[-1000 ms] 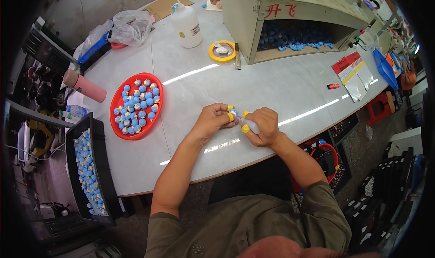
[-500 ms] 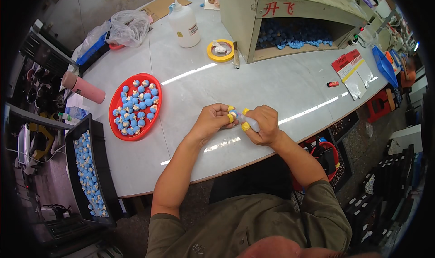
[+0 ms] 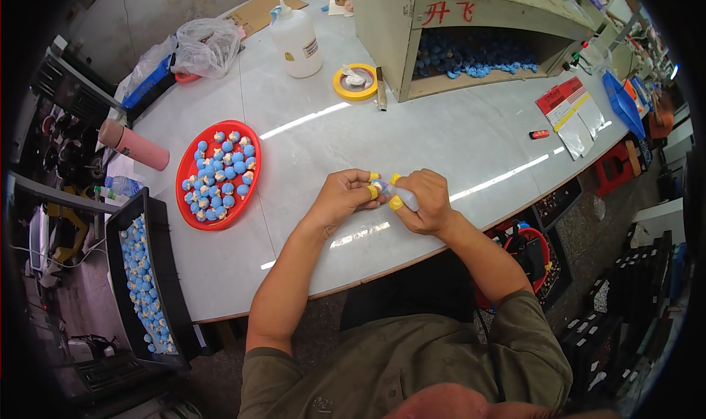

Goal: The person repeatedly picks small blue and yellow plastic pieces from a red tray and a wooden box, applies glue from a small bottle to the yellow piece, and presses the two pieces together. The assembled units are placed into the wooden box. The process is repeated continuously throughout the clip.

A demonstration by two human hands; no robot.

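My left hand (image 3: 344, 198), with yellow tape on its thumb and a fingertip, pinches a small blue-and-white ball piece (image 3: 379, 186) above the table. My fingers partly cover the piece. Close against it on the right, my right hand (image 3: 428, 202) grips a small translucent squeeze bottle (image 3: 407, 197), tilted toward the piece. Yellow tape wraps that hand's thumb and index finger too. To the left of both hands, a round red tray (image 3: 254, 182) carries many blue balls with cream-coloured parts.
A black bin (image 3: 170, 286) of similar balls stands at the table's left edge, near a pink bottle (image 3: 140, 147). Farther back are a white bottle (image 3: 298, 47), a yellow tape roll (image 3: 340, 89) and a box (image 3: 390, 44) holding blue pieces. Papers (image 3: 573, 117) lie to the right.
Both hands keep almost the same place and hold, the squeeze bottle still against the small piece. The whole view has shifted very slightly.
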